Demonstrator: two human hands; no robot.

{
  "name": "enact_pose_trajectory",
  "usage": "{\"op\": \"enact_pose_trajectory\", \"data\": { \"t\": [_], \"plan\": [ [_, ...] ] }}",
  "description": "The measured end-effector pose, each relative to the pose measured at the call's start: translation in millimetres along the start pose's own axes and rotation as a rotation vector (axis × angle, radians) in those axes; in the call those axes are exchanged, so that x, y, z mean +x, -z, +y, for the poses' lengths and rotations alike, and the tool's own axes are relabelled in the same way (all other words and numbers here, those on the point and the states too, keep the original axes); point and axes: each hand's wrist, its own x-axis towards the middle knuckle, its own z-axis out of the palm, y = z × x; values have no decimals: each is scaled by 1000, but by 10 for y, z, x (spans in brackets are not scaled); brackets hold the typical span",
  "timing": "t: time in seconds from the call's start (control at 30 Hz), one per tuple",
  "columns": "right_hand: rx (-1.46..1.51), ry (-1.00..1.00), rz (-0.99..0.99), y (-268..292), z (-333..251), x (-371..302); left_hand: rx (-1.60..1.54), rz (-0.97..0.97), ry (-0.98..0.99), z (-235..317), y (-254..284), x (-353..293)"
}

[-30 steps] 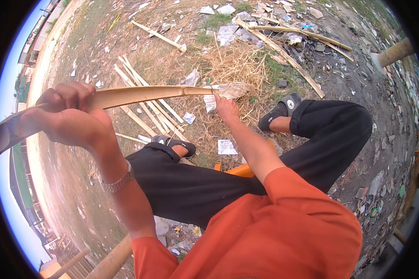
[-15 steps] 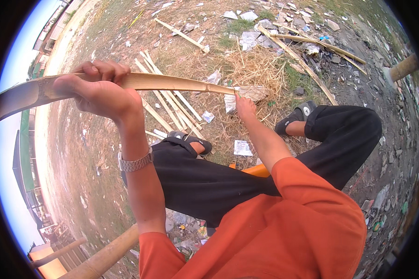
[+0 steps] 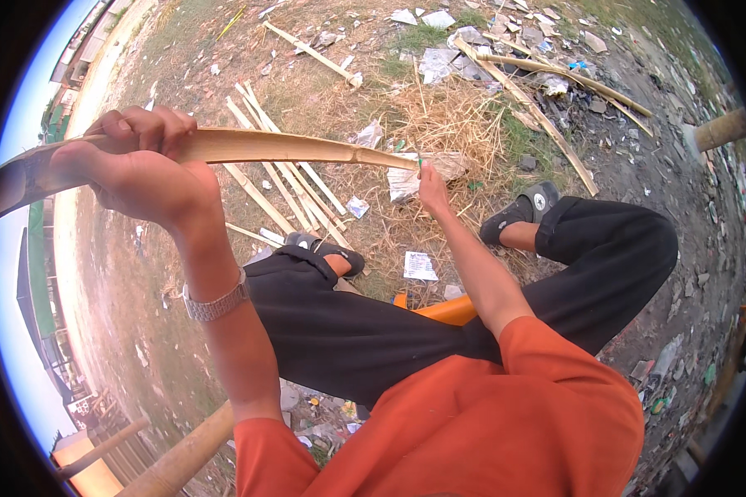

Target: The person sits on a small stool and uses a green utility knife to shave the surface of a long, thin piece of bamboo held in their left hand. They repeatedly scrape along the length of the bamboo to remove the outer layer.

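Note:
My left hand [image 3: 145, 170] is raised, its fingers wrapped round a long split bamboo strip [image 3: 273, 147]. The wide, darker end of the strip runs past this hand to the left edge of the view. It narrows toward the middle, where my right hand [image 3: 431, 189] is closed at the thin end. A small green bit shows at the right fingertips, too little of it to name. Several pale bamboo strips [image 3: 294, 186] lie on the ground beyond my left foot.
Dry straw and shavings [image 3: 464, 124] cover the ground ahead. Longer bamboo pieces [image 3: 530, 103] and broken tiles lie at the far right. An orange object [image 3: 448, 311] shows between my legs. A bamboo pole [image 3: 182, 451] slants at the lower left, and another pole [image 3: 721, 130] stands at the right.
My left hand has moved left with its grip round the bamboo strip. The right hand stays at the thin end. The view has shifted slightly.

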Motion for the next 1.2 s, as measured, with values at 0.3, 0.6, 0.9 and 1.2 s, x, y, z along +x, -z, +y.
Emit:
{"op": "enact_pose_trajectory", "data": {
  "t": [0.3,0.6,0.9,1.2],
  "plan": [
    [-553,19,21,-30,-324,-161,-2,-69,-13,17,-242,-29],
    [-687,23,44,-18,-4,232,12,-76,-45,86,-256,-173],
    [-308,-16,79,307,26,-167,-11,-59,8,-49,89,33],
    [-489,-154,-20,55,-67,-99,-10,-86,55,-48,55,99]
  ]
}}
